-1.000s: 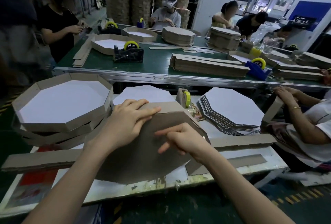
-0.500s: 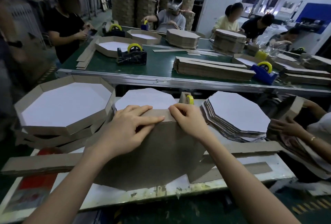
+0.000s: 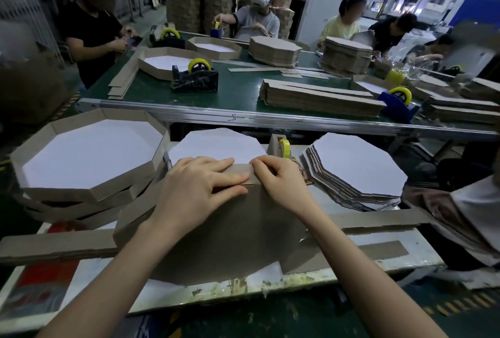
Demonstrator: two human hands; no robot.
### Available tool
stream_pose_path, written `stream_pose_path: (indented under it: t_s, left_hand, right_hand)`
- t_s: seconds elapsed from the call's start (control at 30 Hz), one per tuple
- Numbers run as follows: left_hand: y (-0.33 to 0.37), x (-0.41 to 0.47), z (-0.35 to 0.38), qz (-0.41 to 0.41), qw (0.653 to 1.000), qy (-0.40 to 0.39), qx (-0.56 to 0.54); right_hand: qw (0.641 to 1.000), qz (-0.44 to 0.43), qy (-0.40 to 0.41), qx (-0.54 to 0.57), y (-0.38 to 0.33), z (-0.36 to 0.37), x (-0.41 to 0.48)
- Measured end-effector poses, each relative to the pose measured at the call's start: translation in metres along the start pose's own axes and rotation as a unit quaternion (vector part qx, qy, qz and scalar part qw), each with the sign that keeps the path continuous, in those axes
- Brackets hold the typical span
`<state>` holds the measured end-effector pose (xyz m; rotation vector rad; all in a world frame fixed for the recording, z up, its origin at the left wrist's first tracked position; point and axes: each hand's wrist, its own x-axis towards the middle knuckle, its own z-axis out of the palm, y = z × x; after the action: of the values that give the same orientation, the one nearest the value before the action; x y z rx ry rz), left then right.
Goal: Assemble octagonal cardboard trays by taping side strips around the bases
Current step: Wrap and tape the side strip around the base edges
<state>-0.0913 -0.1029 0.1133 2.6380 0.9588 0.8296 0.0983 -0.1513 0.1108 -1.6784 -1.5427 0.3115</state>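
Note:
A brown octagonal cardboard base stands tilted up on my work table, its back facing me. A brown side strip runs along its top edge. My left hand lies flat with straight fingers pressing the strip against the base. My right hand sits just to its right, fingertips curled over the strip's top edge at the seam. A small tape dispenser with a yellow roll stands right behind my right hand. Whether tape is under my fingers cannot be seen.
Finished trays are stacked at left, white octagonal bases at right, another base behind. Long side strips lie across the table. A green conveyor with dispensers and strip piles runs beyond; several workers sit around.
My right hand rose from the middle of the base to its top edge beside the left hand. The left hand has stayed pressing the strip.

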Motion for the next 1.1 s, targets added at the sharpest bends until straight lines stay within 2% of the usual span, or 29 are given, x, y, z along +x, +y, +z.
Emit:
stream_pose_path:
  t_s: [0.37, 0.53, 0.87, 1.1]
  left_hand:
    - [-0.009, 0.003, -0.007, 0.006, 0.995, -0.096, 0.020]
    - [0.000, 0.001, -0.003, -0.017, 1.000, -0.016, -0.021]
    - [-0.007, 0.004, -0.007, 0.006, 0.996, -0.090, -0.003]
    - [0.002, 0.001, 0.001, -0.037, 0.997, -0.029, 0.056]
  right_hand:
    - [1.000, 0.012, -0.008, 0.008, 0.001, -0.001, 0.001]
    - [1.000, 0.014, -0.003, 0.017, 0.001, 0.000, 0.001]
    - [1.000, 0.025, -0.004, 0.011, 0.001, 0.001, 0.004]
    - [1.000, 0.013, 0.015, 0.013, 0.000, 0.002, 0.002]
